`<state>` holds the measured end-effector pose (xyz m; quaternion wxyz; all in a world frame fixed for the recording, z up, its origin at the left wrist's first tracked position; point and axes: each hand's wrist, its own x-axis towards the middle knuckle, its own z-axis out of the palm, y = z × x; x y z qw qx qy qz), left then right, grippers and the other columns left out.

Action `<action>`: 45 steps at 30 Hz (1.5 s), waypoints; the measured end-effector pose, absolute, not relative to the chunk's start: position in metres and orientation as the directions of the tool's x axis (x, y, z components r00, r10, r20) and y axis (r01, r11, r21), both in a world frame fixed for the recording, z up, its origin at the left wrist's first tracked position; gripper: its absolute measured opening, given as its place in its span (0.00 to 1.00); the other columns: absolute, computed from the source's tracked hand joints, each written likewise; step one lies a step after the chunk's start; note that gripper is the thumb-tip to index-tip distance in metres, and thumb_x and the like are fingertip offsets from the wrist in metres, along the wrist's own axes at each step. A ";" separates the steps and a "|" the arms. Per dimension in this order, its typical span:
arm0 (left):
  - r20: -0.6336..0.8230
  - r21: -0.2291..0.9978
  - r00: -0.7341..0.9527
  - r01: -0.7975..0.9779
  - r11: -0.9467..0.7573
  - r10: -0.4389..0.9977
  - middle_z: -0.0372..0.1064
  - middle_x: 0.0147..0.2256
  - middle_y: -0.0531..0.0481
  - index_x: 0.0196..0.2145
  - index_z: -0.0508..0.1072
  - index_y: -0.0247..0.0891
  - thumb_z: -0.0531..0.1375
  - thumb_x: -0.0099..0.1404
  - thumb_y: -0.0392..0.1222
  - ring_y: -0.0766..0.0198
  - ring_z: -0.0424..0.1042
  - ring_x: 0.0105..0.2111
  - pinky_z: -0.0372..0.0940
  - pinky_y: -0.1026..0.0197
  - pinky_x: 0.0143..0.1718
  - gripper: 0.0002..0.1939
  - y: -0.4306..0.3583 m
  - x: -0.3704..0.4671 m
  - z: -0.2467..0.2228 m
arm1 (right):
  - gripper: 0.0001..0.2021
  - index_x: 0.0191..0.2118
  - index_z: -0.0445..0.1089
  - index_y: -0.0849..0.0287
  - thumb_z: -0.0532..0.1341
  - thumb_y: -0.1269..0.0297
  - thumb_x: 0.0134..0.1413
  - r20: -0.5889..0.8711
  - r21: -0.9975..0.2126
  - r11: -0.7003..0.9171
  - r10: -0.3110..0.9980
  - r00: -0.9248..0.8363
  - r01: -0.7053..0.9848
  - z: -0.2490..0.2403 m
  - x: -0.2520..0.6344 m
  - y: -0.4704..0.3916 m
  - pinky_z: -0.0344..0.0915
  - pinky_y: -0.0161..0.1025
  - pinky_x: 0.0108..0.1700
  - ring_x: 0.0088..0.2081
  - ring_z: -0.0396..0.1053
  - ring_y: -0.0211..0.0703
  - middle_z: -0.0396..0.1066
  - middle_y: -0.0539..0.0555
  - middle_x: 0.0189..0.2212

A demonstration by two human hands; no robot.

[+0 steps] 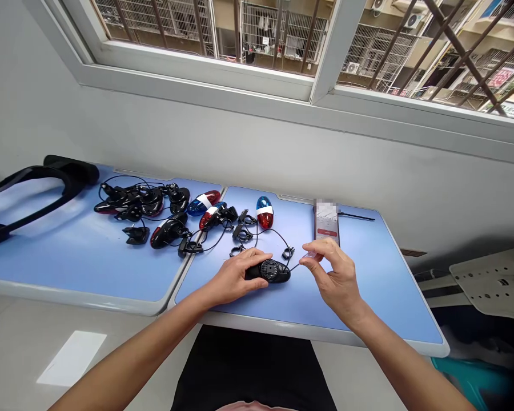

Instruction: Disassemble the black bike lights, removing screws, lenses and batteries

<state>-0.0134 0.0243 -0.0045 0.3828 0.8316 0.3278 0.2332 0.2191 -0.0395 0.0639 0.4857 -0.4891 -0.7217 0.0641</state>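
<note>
My left hand (pixel 240 275) grips a black oval device (pixel 278 273), its round ribbed mount facing up, on the blue table. Just right of it, my right hand (pixel 332 274) pinches the clear handle of a small screwdriver (pixel 310 254). The thin shaft points down left at the device's right end. A black cable runs from the device to a small ring clamp (pixel 288 253). Behind my left hand, black clamps (pixel 242 233) lie near a blue and red light (pixel 264 212) with a white band.
A phone (pixel 326 222) lies at the back right beside a black cable tie (pixel 357 216). More lights and wired black units (pixel 169 230) cover the tables' middle left. A black curved frame (pixel 64 177) rests far left. A wall and window stand behind.
</note>
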 end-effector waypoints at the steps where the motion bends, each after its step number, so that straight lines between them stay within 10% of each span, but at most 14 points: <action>1: 0.136 0.790 0.676 0.367 -0.491 0.724 0.68 0.54 0.48 0.61 0.68 0.50 0.65 0.63 0.41 0.53 0.68 0.53 0.63 0.53 0.56 0.29 0.024 -0.014 -0.004 | 0.08 0.46 0.72 0.52 0.61 0.68 0.63 0.644 -0.571 0.519 0.763 -0.044 0.637 0.063 0.219 -0.040 0.72 0.42 0.35 0.33 0.71 0.41 0.74 0.52 0.34; 45: 0.086 0.830 0.603 0.397 -0.392 0.793 0.71 0.50 0.50 0.50 0.70 0.45 0.67 0.58 0.40 0.54 0.69 0.49 0.61 0.56 0.51 0.21 0.022 -0.010 -0.002 | 0.13 0.49 0.71 0.49 0.63 0.72 0.60 0.619 -0.695 0.509 0.783 0.062 0.508 0.050 0.221 -0.044 0.70 0.40 0.41 0.35 0.71 0.37 0.73 0.50 0.42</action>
